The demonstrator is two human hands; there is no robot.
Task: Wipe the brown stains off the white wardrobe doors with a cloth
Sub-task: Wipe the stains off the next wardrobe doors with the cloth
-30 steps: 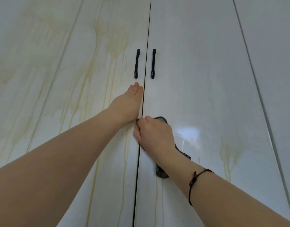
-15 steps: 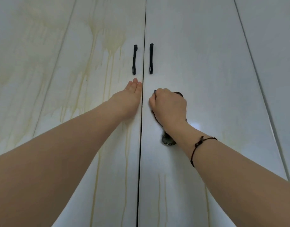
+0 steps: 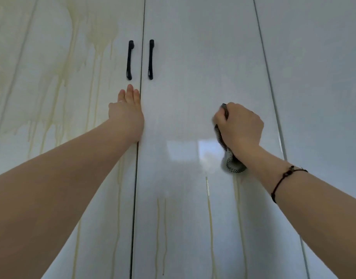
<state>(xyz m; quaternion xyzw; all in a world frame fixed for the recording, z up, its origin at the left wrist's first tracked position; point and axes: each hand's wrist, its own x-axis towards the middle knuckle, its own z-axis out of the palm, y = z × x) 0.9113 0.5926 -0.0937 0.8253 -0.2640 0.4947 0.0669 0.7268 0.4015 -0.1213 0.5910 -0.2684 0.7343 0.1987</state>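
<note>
Brown drip streaks run down the door directly below my right hand, and the next stroke turns on that. Their long axis is vertical, so I judge that a downward pull of the cloth along them would cover more than a sideways pass. My right hand's fingers are curled round the dark patterned cloth, bunching it against the white door. A loose end hangs out under the wrist, and the nearest streak starts just beneath it. Two fainter streaks lie lower and to the left of the grip, toward the door seam. My left hand lies flat with straight fingers on the neighbouring door, holding nothing, just under the black handles. The heaviest staining sits up and well to the left of the cloth, beyond that left hand. The streaks below are the nearer work for the right hand, and I expect the left-door patch would need a long reach across.
</note>
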